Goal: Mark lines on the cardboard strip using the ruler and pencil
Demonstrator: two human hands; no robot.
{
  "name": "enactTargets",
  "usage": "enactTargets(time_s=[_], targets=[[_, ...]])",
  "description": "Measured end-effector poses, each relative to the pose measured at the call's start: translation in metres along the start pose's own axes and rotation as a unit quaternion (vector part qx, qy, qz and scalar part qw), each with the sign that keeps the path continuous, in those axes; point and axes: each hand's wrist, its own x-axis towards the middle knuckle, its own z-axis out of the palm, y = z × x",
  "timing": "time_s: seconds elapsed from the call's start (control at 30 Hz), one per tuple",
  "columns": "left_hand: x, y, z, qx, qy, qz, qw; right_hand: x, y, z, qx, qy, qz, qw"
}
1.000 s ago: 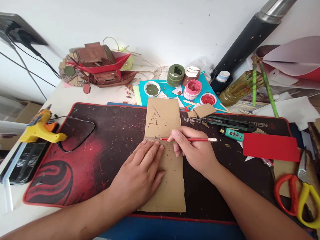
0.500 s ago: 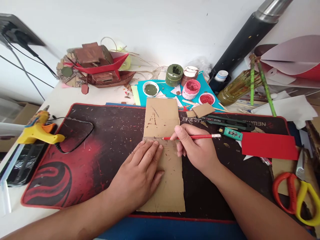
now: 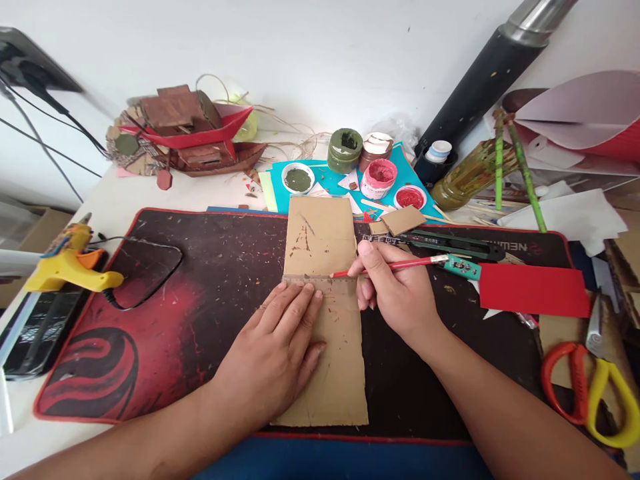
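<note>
Clearly, pale capitals beginning "NEW" stand at 3 o'clock on the black-and-red cloth mat (image 3: pixel 235 247), the rest of the word too faint to read; white Chinese characters, partly covered, sit nearer the centre. Brown marks shaped like a letter A show on the long tan cardboard strip (image 3: pixel 340 360), which lies flat on the mat mid-view, running from 12 towards 6 o'clock. The left hand (image 3: pixel 275 340) rests flat on the strip, four fingers extended side by side and the thumb set apart, fingertips on the transparent straight ruler (image 3: pixel 343 285) that crosses it. The right hand (image 3: pixel 400 293) pinches the slim red pencil with a pale end (image 3: pixel 415 264) between thumb and fingers, its point at the ruler's upper edge. Smooth red card (image 3: pixel 533 290), a plain rectangle, lies at 3 o'clock; scissors with looped red and yellow handles (image 3: pixel 613 400) lie at 4. A yellow plastic glue gun (image 3: pixel 75 267) sits at 9 o'clock, and a rough, brown-painted model boat with a red hull (image 3: pixel 193 133) at 10.
</note>
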Motion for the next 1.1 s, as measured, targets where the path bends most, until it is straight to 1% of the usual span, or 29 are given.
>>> enactTargets(time_s=[0.83,1.1], targets=[[0.0000,0.0007,0.0004,-0.005,0.000,0.000,1.000,0.0010,0.0015,0.0009,-0.025,-0.002,0.012,1.000],[-0.0002,0.0007,0.0003,-0.003,-0.008,0.000,1.000,0.0013,0.0011,0.0003,-0.029,-0.004,0.002,1.000]])
